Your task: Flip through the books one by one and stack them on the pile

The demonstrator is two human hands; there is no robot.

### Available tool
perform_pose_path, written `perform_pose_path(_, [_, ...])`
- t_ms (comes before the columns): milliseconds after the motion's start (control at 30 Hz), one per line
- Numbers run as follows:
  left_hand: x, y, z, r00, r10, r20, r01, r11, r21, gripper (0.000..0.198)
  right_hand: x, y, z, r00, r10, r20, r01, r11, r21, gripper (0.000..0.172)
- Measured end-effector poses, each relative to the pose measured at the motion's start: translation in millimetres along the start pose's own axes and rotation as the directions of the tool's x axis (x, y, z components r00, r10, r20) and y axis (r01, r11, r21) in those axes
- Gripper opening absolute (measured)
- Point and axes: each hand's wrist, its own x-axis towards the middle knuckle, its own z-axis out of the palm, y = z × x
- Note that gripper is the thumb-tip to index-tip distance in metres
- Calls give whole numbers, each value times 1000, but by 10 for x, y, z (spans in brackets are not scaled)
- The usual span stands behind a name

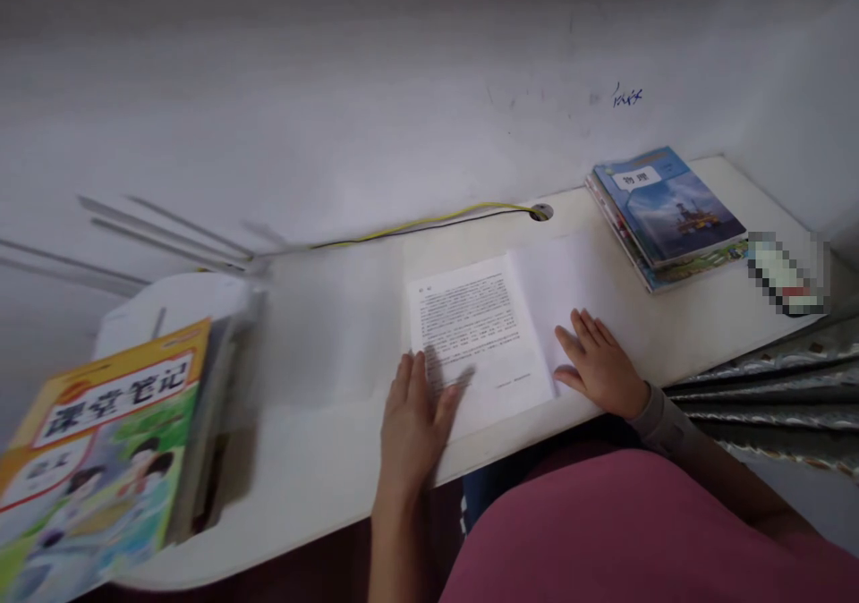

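Observation:
An open book (470, 335) lies flat on the white desk in front of me, its left page printed with dense text and its right page (551, 290) blank. My left hand (414, 424) rests at the lower left edge of the printed page, fingers stretched out and thumb apart. On the blank page's lower right side lies my right hand (599, 361), its fingers extended and a band around the wrist. Neither hand grips anything.
A stack of books (677, 205) with a blue cover on top sits at the desk's back right, beside a pixelated object (788, 276). More books (107, 460) stand at the left. Yellow and black cables (416, 225) run along the wall into a desk hole (540, 213).

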Motion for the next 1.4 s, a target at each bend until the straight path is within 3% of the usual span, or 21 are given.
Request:
perform_pose_path(900, [92, -154, 117, 997, 69, 33, -70, 996, 45, 77, 67, 21, -21, 999, 36, 3, -36, 999, -31, 62])
perform_pose_path(1400, [52, -143, 119, 996, 90, 20, -92, 989, 117, 72, 72, 44, -47, 998, 38, 40, -37, 999, -39, 62])
